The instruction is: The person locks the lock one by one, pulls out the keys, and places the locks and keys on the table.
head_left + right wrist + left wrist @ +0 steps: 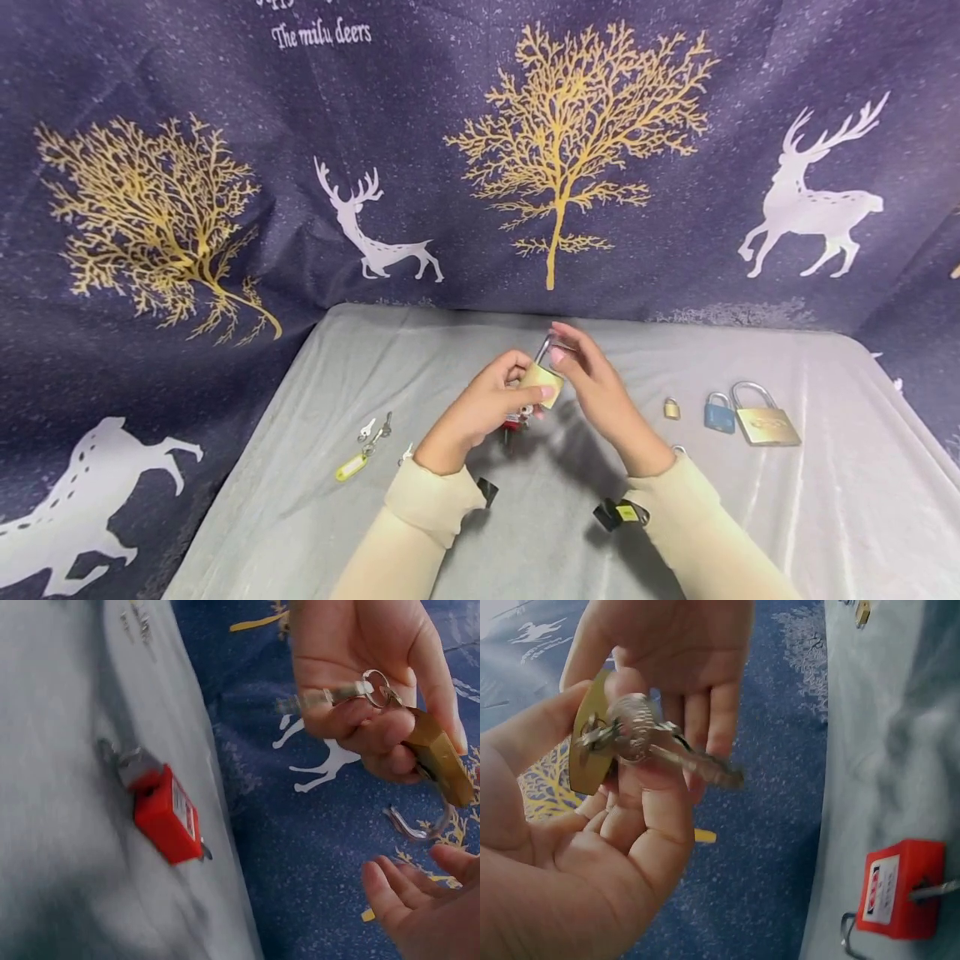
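Observation:
My left hand (474,407) grips a brass padlock (542,385), thumb on one face and fingers behind. Keys on a ring hang from the lock's underside, blurred in the left wrist view (634,731). The shackle (411,829) stands out of the body with one end free. Beside it is my right hand (600,387), fingers extended and apart; in the right wrist view this hand (435,911) shows a gap to the shackle. A red padlock (169,817) with a key in it lies on the cloth below the hands, partly hidden in the head view.
Loose keys with a yellow tag (351,467) lie on the grey cloth (300,517) at left. To the right are a small brass padlock (671,408), a blue padlock (719,415) and a large brass padlock (767,426). A dark printed curtain (465,100) hangs behind.

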`<state>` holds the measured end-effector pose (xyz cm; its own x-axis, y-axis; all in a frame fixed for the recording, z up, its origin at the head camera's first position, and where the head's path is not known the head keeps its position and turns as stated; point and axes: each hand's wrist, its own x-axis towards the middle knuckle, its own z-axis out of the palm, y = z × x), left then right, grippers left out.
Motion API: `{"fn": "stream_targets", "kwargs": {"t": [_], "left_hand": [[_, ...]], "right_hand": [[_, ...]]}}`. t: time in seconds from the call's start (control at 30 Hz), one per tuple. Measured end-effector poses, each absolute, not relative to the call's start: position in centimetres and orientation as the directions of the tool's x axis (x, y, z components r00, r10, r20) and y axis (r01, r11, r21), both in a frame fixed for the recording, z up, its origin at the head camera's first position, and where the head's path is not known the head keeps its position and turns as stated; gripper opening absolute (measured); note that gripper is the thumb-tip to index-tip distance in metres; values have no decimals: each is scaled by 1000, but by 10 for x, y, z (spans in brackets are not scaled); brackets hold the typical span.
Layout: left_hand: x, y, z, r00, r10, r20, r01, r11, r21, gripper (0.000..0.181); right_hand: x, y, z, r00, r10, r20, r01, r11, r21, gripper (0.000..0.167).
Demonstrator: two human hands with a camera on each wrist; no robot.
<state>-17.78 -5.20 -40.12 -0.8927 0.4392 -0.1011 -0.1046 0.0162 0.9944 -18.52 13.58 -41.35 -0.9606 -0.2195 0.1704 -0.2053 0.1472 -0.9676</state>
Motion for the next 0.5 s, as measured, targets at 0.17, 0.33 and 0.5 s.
{"fn": "stream_targets", "kwargs": {"t": [0.17, 0.33, 0.5], "left_hand": [[-176, -47, -405, -875, 476, -89, -97, 8, 995, 30], [-176, -43, -409, -904, 417, -95, -84, 45, 995, 30], [-176, -42, -411, -922, 367, -125, -91, 108, 990, 30]], "right_hand": [[-187, 136, -418, -958, -207, 200, -212, 37, -976, 43], [-187, 138, -423, -971, -112, 209, -214, 29, -976, 38], [-186, 138, -424, -973, -66, 221, -219, -32, -975, 38]]}}
